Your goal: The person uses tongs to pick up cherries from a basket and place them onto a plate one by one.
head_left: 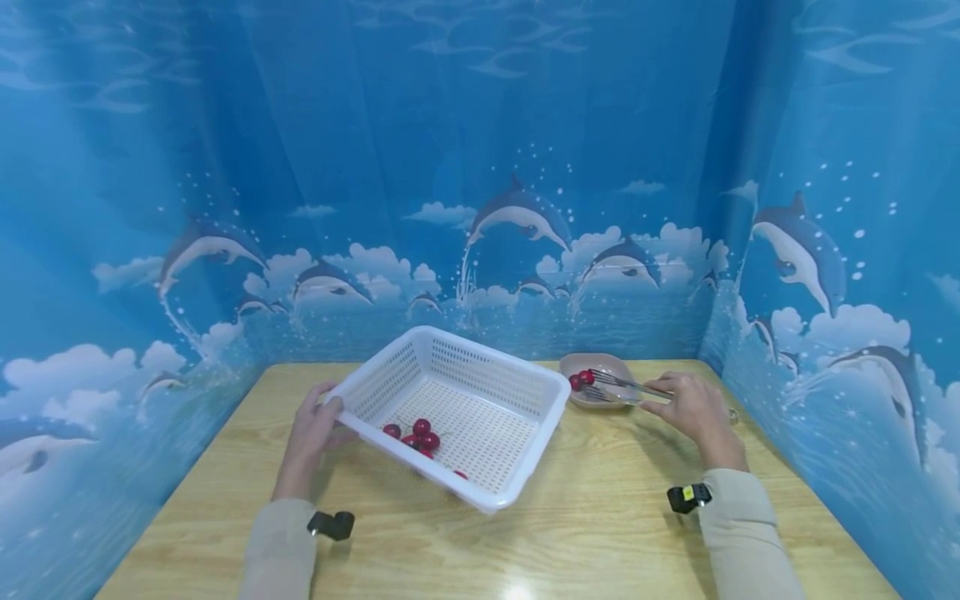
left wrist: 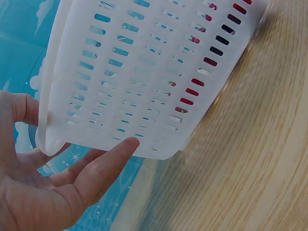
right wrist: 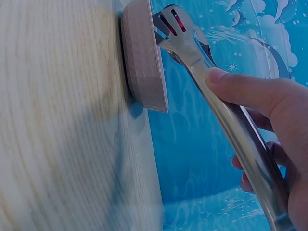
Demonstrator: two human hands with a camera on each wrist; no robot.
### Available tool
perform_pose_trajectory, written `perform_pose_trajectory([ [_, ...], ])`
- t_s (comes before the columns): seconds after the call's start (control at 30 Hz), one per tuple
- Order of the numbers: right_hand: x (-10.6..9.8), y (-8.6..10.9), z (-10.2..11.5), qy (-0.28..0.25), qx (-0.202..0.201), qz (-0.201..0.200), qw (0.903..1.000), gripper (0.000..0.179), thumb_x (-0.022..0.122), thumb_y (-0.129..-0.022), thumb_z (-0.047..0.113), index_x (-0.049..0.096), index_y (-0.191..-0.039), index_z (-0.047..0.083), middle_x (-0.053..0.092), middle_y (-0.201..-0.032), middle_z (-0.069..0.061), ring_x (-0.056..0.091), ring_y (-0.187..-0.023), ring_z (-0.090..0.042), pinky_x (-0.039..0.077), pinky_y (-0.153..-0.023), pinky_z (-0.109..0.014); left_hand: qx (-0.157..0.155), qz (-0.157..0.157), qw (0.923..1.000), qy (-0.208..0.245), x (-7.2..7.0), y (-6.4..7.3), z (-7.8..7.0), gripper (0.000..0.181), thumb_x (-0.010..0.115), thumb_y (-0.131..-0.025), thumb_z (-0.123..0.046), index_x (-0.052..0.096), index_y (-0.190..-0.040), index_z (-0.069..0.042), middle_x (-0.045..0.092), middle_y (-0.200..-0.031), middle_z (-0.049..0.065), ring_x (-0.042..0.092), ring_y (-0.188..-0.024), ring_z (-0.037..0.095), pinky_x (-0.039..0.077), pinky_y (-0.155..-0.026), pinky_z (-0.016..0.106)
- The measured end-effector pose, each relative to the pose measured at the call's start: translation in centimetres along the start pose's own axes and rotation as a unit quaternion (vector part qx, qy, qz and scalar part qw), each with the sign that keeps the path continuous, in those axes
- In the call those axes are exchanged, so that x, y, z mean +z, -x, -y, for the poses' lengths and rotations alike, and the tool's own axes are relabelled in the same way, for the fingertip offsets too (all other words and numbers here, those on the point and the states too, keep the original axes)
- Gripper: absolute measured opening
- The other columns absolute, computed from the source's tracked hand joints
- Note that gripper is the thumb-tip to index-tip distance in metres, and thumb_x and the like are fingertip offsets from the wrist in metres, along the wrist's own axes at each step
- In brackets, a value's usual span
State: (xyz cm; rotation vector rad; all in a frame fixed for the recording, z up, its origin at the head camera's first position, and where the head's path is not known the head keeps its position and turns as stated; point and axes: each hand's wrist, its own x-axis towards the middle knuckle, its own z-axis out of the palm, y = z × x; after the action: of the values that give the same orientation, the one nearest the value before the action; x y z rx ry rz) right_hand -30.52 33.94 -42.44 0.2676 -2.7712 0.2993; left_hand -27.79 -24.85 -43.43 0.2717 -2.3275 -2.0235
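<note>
Tight on basket (head_left: 483, 375) with left hand (head_left: 308, 427), nine o'clock, on tongs (right wrist: 236, 134) with right hand (head_left: 693, 407), three o'clock, over bowl (right wrist: 143, 67)!

Left hand (head_left: 317, 421) at lower left of the head view, gripping with its digits parted, right hand (head_left: 693, 408) at lower right, thumb (right wrist: 248, 90) laid straight, fingers (right wrist: 277, 154) curled, two pale-sleeved arms (head_left: 750, 533) angled up from the bottom edge.

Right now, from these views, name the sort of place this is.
Probably a makeshift recording booth: dolphin-printed sheeting behind and beside a wooden table, with black wrist cameras at the person's sleeves.
</note>
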Motion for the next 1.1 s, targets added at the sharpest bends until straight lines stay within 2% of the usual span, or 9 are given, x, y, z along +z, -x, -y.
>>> perform_pose_trajectory([
  [0.27,0.0,-0.1,-0.1,-0.006,0.016,0.005,0.9998,0.042,0.081,-0.086,0.037,0.078,-0.120,0.012,0.074,-0.120,-0.020,0.070,-0.098,-0.042,0.053,-0.050,-0.041,0.004,0.001,1.0000,-0.004,0.0,0.0,0.0,0.061,0.041,-0.102,-0.017,0.028,-0.161,-0.010,0.046,-0.147,0.031,0.068,-0.099,0.017,0.063,-0.100,0.049],
  [0.43,0.0,0.0,0.0,0.004,0.021,0.008,0.9997,0.046,0.081,-0.086,0.040,0.077,-0.122,0.013,0.073,-0.123,-0.021,0.069,-0.099,-0.043,0.058,-0.056,-0.048,0.004,0.000,1.0000,-0.002,0.0,0.1,-0.1,0.060,0.041,-0.101,-0.015,0.029,-0.160,-0.010,0.046,-0.147,0.031,0.068,-0.098,0.017,0.062,-0.101,0.050],
  [0.67,-0.4,0.0,0.3,0.014,0.035,0.006,0.9993,0.058,0.081,-0.083,0.046,0.073,-0.129,0.013,0.068,-0.131,-0.023,0.066,-0.107,-0.047,0.057,-0.058,-0.050,0.004,-0.003,1.0000,-0.006,0.0,0.3,-0.2,0.061,0.041,-0.101,-0.015,0.029,-0.160,-0.009,0.046,-0.147,0.031,0.068,-0.099,0.017,0.063,-0.100,0.049],
  [0.9,-0.9,0.1,0.5,0.014,0.015,-0.029,0.9994,0.056,0.083,-0.081,0.044,0.074,-0.127,0.012,0.068,-0.131,-0.023,0.065,-0.110,-0.047,0.055,-0.052,-0.046,0.006,-0.004,0.9999,-0.015,0.0,0.1,0.0,0.060,0.041,-0.102,-0.017,0.029,-0.160,-0.010,0.048,-0.147,0.031,0.069,-0.103,0.021,0.063,-0.100,0.051],
  [1.0,-1.3,0.2,0.9,0.021,-0.003,-0.053,0.9984,0.055,0.084,-0.081,0.043,0.075,-0.125,0.012,0.070,-0.127,-0.022,0.066,-0.107,-0.045,0.059,-0.060,-0.052,0.007,0.000,0.9999,-0.015,-0.1,0.0,0.2,0.061,0.041,-0.102,-0.017,0.029,-0.161,-0.010,0.047,-0.148,0.031,0.069,-0.107,0.023,0.062,-0.101,0.052],
  [1.1,-1.9,0.2,1.5,0.017,-0.024,-0.088,0.9957,0.053,0.085,-0.080,0.040,0.076,-0.124,0.012,0.073,-0.120,-0.020,0.067,-0.100,-0.042,0.058,-0.060,-0.052,0.006,0.000,0.9999,-0.012,0.0,0.0,0.2,0.061,0.041,-0.102,-0.017,0.028,-0.161,-0.010,0.047,-0.148,0.031,0.069,-0.106,0.022,0.062,-0.101,0.052],
])
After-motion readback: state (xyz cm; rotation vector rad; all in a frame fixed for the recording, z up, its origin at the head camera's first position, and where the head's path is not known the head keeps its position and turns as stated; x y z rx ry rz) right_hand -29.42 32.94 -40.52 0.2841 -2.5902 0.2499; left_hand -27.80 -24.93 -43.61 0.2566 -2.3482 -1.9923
